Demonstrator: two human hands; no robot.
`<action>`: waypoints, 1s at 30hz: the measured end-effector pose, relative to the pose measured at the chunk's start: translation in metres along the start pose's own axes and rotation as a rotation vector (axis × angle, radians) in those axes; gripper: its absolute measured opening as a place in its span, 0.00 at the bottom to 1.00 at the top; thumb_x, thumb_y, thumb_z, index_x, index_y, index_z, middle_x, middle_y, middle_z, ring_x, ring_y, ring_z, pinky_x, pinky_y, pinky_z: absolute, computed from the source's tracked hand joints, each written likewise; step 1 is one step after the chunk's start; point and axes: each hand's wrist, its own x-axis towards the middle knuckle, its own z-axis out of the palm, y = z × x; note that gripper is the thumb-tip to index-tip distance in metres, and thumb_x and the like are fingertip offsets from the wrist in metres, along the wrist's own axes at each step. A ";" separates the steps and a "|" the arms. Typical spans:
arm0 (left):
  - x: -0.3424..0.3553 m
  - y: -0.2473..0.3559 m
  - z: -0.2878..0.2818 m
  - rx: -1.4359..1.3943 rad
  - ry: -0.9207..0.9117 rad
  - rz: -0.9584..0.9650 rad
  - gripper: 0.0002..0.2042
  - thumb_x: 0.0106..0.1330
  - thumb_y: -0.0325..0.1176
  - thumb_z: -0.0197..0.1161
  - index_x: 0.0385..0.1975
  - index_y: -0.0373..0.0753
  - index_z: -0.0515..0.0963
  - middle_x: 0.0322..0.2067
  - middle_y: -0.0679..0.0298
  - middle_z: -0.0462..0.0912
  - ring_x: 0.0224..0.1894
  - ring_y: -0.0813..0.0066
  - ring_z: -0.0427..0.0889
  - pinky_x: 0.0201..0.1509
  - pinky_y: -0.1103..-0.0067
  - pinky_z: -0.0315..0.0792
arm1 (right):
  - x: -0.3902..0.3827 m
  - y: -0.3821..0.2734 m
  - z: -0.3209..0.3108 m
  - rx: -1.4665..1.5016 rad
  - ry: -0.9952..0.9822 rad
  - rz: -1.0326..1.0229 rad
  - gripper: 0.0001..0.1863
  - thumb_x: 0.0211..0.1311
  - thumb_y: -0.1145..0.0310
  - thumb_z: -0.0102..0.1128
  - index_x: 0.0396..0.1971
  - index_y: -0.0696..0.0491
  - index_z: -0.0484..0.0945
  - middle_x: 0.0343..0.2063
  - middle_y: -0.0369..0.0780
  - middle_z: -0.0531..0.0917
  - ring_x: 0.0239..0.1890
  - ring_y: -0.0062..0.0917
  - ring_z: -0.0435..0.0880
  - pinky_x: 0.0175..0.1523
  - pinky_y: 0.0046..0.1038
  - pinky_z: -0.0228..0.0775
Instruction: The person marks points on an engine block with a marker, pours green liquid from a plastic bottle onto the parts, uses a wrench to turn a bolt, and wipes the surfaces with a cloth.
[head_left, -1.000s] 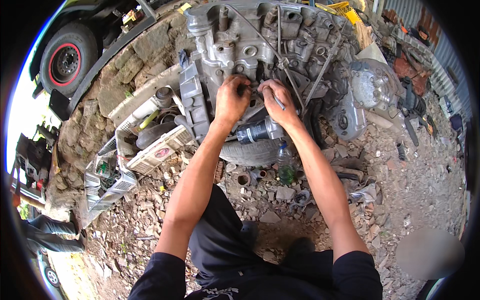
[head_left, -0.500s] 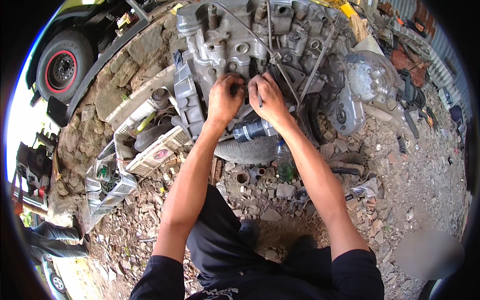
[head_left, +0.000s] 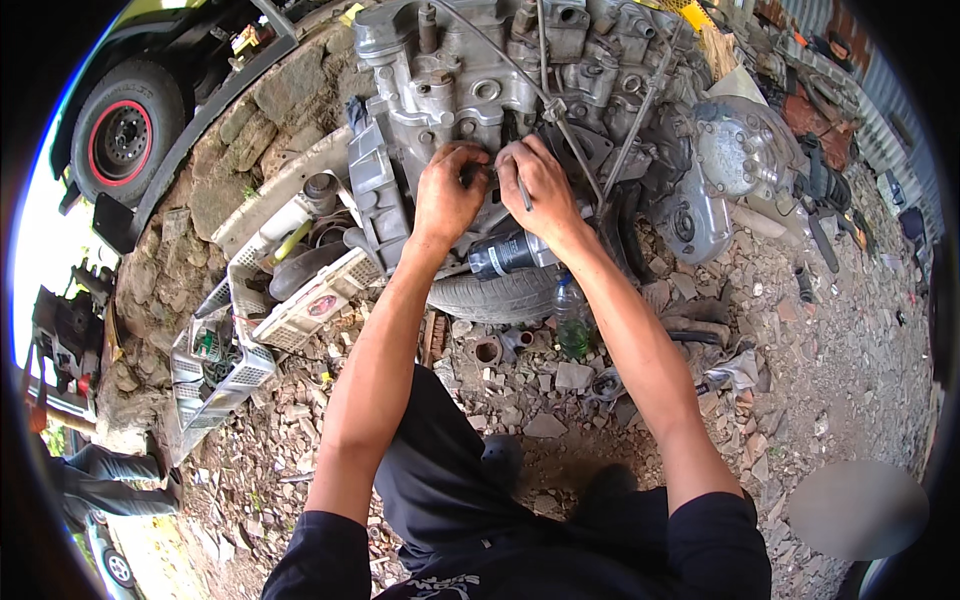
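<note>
A large grey metal engine fills the top middle. My left hand curls its fingers against the engine's front, around something hidden from view. Beside it, my right hand grips a thin metal rod pointing down toward me, its fingertips close to the same spot. Just below both hands lies a black cylindrical filter on the engine, and under that a worn tyre.
At left stand broken white plastic crates with parts, a rock wall and a vehicle wheel. A plastic bottle stands on rubble below. A detached metal housing sits right. Another person's legs show lower left.
Both hands have shifted slightly upward and leftward in view, along with the surrounding scene. The rod in my right hand now points more steeply downward than a second ago.
</note>
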 end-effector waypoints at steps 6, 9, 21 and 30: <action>-0.002 -0.004 -0.003 -0.007 -0.002 -0.004 0.10 0.57 0.24 0.65 0.39 0.34 0.83 0.48 0.55 0.84 0.49 0.59 0.84 0.55 0.71 0.77 | 0.000 -0.014 0.002 -0.023 -0.027 0.154 0.09 0.66 0.69 0.52 0.33 0.60 0.77 0.34 0.51 0.79 0.38 0.50 0.81 0.45 0.46 0.75; -0.001 0.000 0.002 -0.045 -0.012 -0.024 0.10 0.58 0.24 0.65 0.40 0.34 0.83 0.48 0.55 0.83 0.49 0.59 0.84 0.55 0.71 0.77 | 0.012 0.003 0.001 0.018 0.094 0.034 0.09 0.66 0.70 0.53 0.31 0.60 0.77 0.33 0.51 0.79 0.38 0.51 0.81 0.46 0.47 0.75; -0.003 0.002 -0.002 -0.106 -0.018 -0.110 0.09 0.58 0.24 0.64 0.38 0.34 0.83 0.45 0.55 0.84 0.48 0.56 0.84 0.55 0.71 0.76 | 0.002 -0.009 -0.006 0.893 0.099 0.819 0.12 0.76 0.65 0.48 0.39 0.56 0.79 0.23 0.31 0.74 0.17 0.13 0.70 0.20 0.19 0.62; -0.001 -0.001 0.003 -0.057 -0.007 -0.095 0.08 0.60 0.26 0.66 0.39 0.36 0.84 0.47 0.58 0.85 0.48 0.64 0.85 0.54 0.74 0.77 | -0.001 -0.010 0.008 1.202 0.339 0.979 0.12 0.77 0.64 0.46 0.42 0.56 0.75 0.32 0.39 0.79 0.18 0.19 0.76 0.14 0.23 0.63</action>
